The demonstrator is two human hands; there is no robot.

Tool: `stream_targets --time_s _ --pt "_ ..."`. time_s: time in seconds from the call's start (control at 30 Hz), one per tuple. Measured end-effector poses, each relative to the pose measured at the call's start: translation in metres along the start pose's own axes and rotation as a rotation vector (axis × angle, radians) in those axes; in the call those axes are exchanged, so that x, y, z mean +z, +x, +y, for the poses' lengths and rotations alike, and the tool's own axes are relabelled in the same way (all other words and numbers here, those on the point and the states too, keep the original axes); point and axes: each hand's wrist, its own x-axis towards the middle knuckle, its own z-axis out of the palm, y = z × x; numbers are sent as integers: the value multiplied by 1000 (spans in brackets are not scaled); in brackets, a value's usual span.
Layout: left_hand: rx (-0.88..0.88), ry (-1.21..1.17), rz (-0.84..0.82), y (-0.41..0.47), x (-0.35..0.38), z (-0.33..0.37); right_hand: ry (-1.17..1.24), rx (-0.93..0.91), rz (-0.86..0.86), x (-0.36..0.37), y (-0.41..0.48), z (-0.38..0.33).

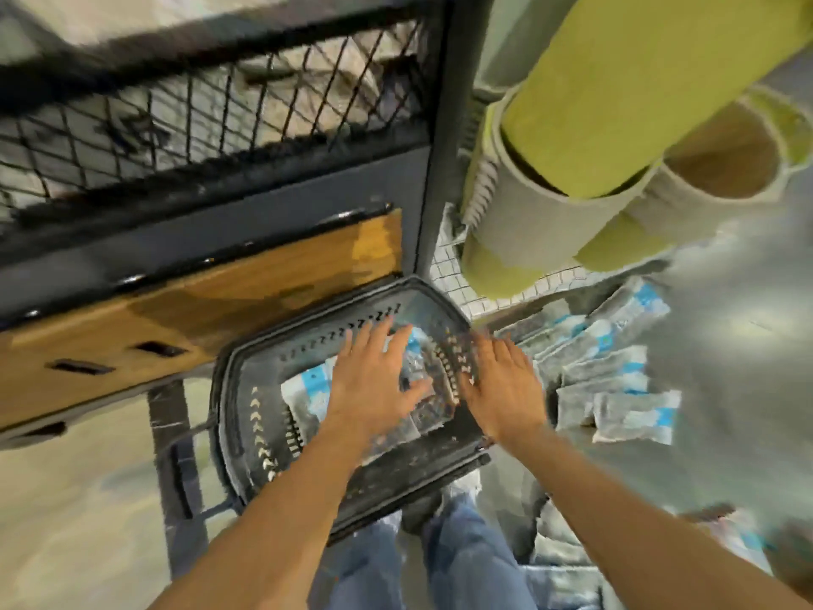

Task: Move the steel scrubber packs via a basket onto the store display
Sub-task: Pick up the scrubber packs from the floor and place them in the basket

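Both hands are spread flat, gripping nothing: left hand (374, 380) over the scrubber packs (308, 385) in the basket (259, 372), right hand (501, 385) at its right rim. Loose packs (616, 376) lie just beside it. They look light, soft and crinkly — probably best pinched by a sealed edge.

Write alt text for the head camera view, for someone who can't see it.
The left hand and right hand, fingers spread, reach over a dark plastic basket holding scrubber packs. More packs lie to its right, near rolled green mats.

The scrubber packs (633, 411) carry blue labels, blurred beyond reading
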Motion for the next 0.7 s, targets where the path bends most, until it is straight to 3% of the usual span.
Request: stream_targets --time_s 0.3,0.5,0.7 --pt "421 104 -47 5 -73 156 195 503 231 -102 -110 92" --pt "667 229 -93 19 -63 252 256 747 307 -118 -169 168" --pt "803 361 -140 39 -26 340 349 855 375 -113 -207 245"
